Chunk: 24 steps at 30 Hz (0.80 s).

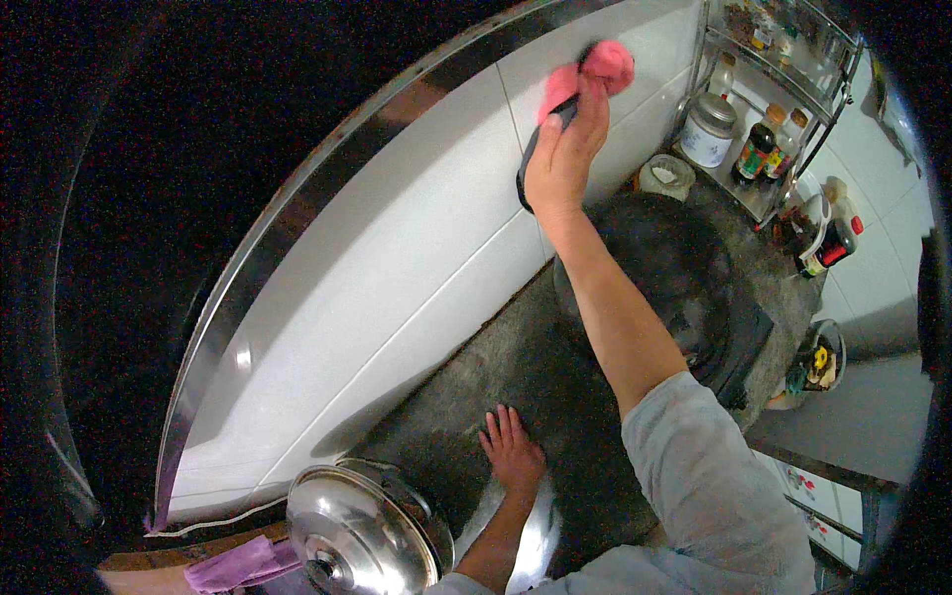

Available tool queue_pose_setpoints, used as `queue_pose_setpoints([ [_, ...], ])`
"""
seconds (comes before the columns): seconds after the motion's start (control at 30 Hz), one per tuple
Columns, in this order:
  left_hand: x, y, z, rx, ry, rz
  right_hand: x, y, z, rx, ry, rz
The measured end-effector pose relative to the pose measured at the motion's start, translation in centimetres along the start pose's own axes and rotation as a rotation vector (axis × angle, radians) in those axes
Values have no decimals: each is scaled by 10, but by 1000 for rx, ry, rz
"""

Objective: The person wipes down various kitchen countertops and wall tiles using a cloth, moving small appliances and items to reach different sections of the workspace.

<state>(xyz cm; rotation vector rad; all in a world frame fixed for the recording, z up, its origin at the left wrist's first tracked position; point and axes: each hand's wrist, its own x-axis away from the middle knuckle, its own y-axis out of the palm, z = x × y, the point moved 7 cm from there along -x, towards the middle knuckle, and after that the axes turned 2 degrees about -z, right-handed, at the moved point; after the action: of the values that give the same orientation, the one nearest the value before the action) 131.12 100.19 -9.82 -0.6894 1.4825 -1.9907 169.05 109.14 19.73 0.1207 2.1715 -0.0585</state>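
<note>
My right hand [563, 158] is raised and holds a bunched pink cloth [611, 67] against the white tile wall [439, 216]. Part of the cloth hangs out on the left side of the fingers. A dark shape runs along the thumb side; whether it is shadow or an object I cannot tell. Lower down, my left hand [515, 455] rests palm down on the dark stone countertop [454, 394], fingers spread and holding nothing. Below the right forearm lies a round black pan or lid [647, 260], partly covered by the arm.
A metal pot lid [357, 532] and a purple cloth [238, 567] are at lower left. On the right stand a metal rack [781, 67] with jars and bottles, a glass jar [666, 177], more bottles [833, 245] and a bowl of scraps [824, 361]. A metal edge [275, 216] borders the wall.
</note>
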Motion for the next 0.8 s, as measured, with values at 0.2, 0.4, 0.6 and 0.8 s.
queue_pose_setpoints([
  [0.2,4,-1,-6,-7,4,48,99,29,-99,48,225,-214],
  [0.4,5,19,-16,-78,9,-44,177,23,-137,-147,203,-589],
  [0.6,2,-9,-10,25,-23,34,49,16,29,-38,587,-144],
  [0.8,1,-5,4,-5,9,63,92,14,45,11,645,-13],
])
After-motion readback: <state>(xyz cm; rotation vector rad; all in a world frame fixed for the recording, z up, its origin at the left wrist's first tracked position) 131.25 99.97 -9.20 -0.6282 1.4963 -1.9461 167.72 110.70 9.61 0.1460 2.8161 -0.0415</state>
